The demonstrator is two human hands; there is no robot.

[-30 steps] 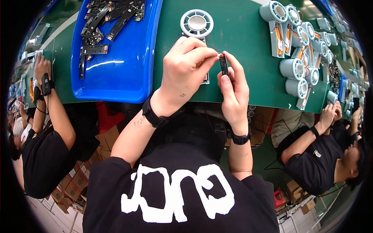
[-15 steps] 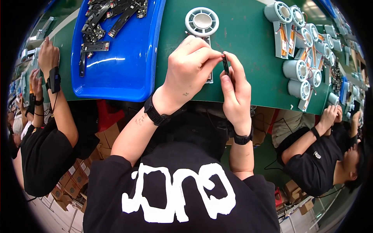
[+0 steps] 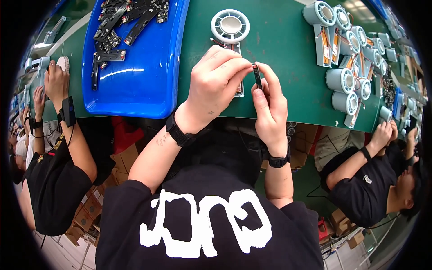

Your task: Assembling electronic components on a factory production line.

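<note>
My right hand [image 3: 272,105] is closed on a narrow black circuit board [image 3: 258,77], held upright above the table between thumb and fingers. My left hand [image 3: 218,83] pinches at the board's upper end; whatever lies between those fingertips is too small to make out. Beyond and partly beneath my left hand lies a pale blue unit [image 3: 230,25] with a round, spoked head and a light disc at its centre. Its narrow body runs toward me, mostly covered by my hand, and a reddish wire shows near the neck.
A blue tray [image 3: 130,92] at the left holds several black circuit boards [image 3: 110,33]. At the right, several similar pale blue units [image 3: 344,81] with wires crowd the green table [image 3: 288,58]. Co-workers' hands [image 3: 57,81] are busy at both sides.
Both my hands have shifted slightly left with the board, which has turned to show more of its face. The left co-worker's hand has moved, and a pale round part now shows beside it.
</note>
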